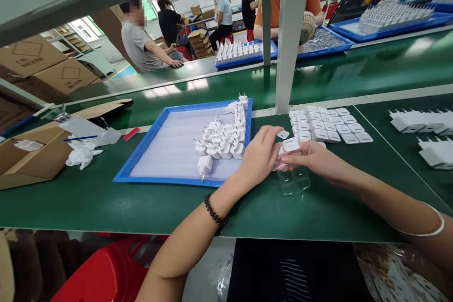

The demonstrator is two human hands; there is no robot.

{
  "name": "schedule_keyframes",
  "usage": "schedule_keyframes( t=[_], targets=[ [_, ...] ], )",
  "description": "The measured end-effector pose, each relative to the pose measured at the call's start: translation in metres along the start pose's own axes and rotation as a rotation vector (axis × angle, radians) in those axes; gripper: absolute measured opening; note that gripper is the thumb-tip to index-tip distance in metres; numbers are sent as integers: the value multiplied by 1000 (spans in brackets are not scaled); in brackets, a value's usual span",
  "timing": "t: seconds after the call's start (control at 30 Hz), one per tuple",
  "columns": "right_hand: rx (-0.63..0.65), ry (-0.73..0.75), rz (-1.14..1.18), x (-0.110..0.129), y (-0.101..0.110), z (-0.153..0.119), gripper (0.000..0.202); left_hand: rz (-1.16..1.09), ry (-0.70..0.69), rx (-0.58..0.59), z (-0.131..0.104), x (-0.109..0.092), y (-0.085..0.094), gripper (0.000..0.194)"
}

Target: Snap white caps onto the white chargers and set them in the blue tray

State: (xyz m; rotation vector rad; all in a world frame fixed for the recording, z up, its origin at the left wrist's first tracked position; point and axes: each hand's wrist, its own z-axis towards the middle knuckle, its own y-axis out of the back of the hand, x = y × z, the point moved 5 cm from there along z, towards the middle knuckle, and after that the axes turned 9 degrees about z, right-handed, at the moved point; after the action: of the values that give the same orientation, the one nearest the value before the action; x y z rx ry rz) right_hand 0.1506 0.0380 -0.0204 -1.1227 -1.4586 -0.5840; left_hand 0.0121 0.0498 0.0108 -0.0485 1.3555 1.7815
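Just left of the stacked white printed squares, my two hands meet over the green bench. My left hand [260,155] is closed around small white square pieces and the edge of clear plastic. From the other side, my right hand [320,160] pinches a white square piece [291,145] with dark print on top. A second white square [283,134] shows by my left fingertips. Below the fingers hangs a strip of clear plastic film [293,183]. Fingers partly cover the pieces between the hands. White plug chargers [224,148] crowd the right side of a blue-rimmed tray [170,182] to my left.
Stacked printed white squares [318,125] sit beyond my right hand. More plug chargers [435,151] lie far right. A grey post [285,56] rises behind my hands. An open carton [31,160] stands left. Several co-workers sit across the bench.
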Motion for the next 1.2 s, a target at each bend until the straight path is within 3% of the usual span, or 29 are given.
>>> schedule_keyframes(
  t=[0.1,0.2,0.33,0.67,0.83,0.9,1.07,1.2],
  targets=[
    [-3,28,-16,1,-2,-1,26,-8,-60,156,-2,-6,-7,32],
    [-17,23,-34,1,-3,-1,27,-8,-1,293,-4,-8,-10,34],
    [23,-51,-34,-3,-7,-2,26,-45,84,375,-4,-8,-14,38],
    [161,-37,35,-5,-11,-2,29,-397,231,339,1,4,-14,45],
    [221,27,3,5,-14,-7,30,-694,374,506,-1,7,-22,46],
    [243,47,-28,8,-15,-9,30,-686,373,488,-1,7,-21,46],
    [240,33,-38,6,-14,-8,28,-411,240,258,1,5,-11,34],
    [276,50,-48,8,-17,-10,25,-606,227,320,-2,1,-18,32]
  ],
)
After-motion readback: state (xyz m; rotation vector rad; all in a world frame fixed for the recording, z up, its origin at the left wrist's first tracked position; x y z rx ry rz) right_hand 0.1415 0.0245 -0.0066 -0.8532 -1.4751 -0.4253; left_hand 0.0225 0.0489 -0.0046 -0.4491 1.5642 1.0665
